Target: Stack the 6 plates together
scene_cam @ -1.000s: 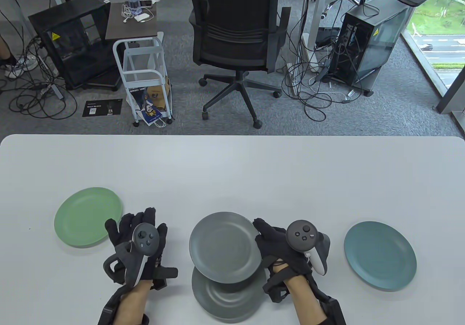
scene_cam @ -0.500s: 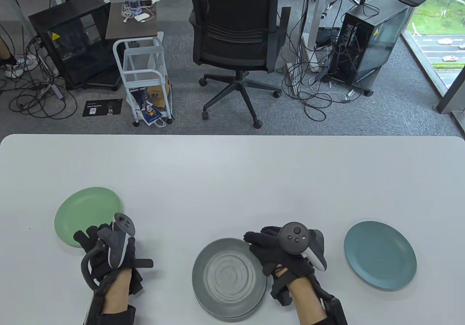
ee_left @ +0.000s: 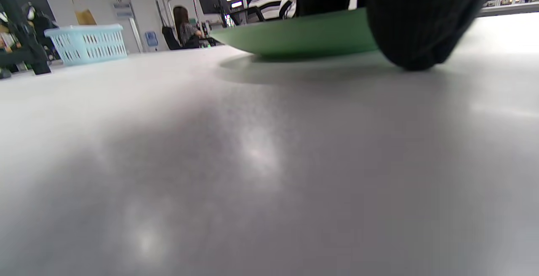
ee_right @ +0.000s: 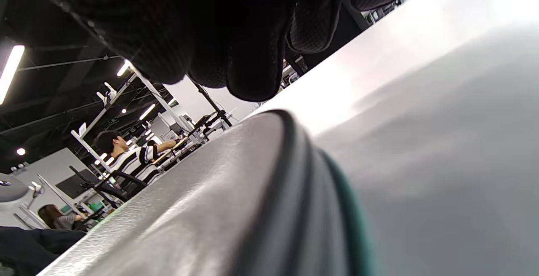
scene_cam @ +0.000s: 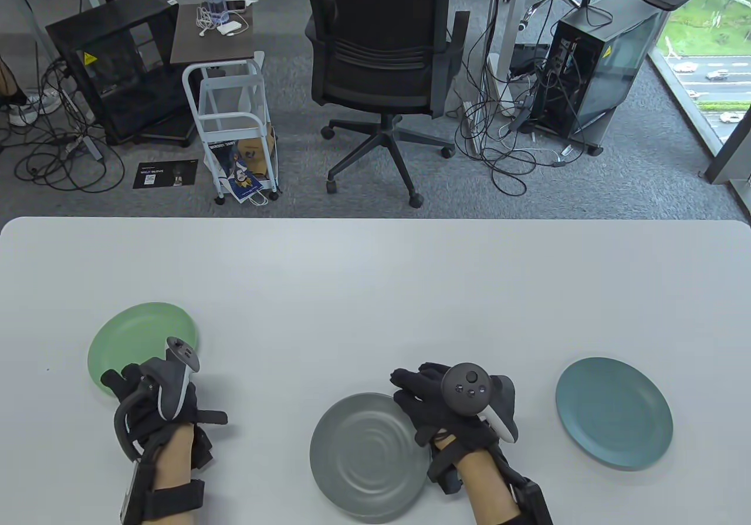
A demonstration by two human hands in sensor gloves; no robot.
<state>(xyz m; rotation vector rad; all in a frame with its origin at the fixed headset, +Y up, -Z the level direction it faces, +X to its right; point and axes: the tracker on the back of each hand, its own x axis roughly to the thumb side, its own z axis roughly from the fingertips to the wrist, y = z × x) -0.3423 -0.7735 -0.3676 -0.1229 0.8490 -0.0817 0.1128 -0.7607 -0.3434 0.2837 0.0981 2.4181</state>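
Note:
A stack of grey plates [scene_cam: 361,460] lies at the table's near middle. My right hand [scene_cam: 410,387] hovers open at its upper right rim. In the right wrist view its fingers [ee_right: 252,36] hang just above the stack's rim [ee_right: 236,191], apart from it, and a dark green edge shows under the grey plates. A green plate [scene_cam: 146,337] lies at the left. My left hand [scene_cam: 120,381] lies over its near rim. In the left wrist view the fingers [ee_left: 417,23] reach over the green plate [ee_left: 294,36], and one fingertip touches the table at its edge. A teal plate [scene_cam: 613,412] lies alone at the right.
The white table [scene_cam: 375,290] stretches bare behind the plates. An office chair [scene_cam: 381,50], a white cart [scene_cam: 234,126] and computer cases stand on the floor beyond the far edge.
My right hand lowered the grey plate onto the stack and let go of it. My left hand moved left and turned onto the green plate's near rim.

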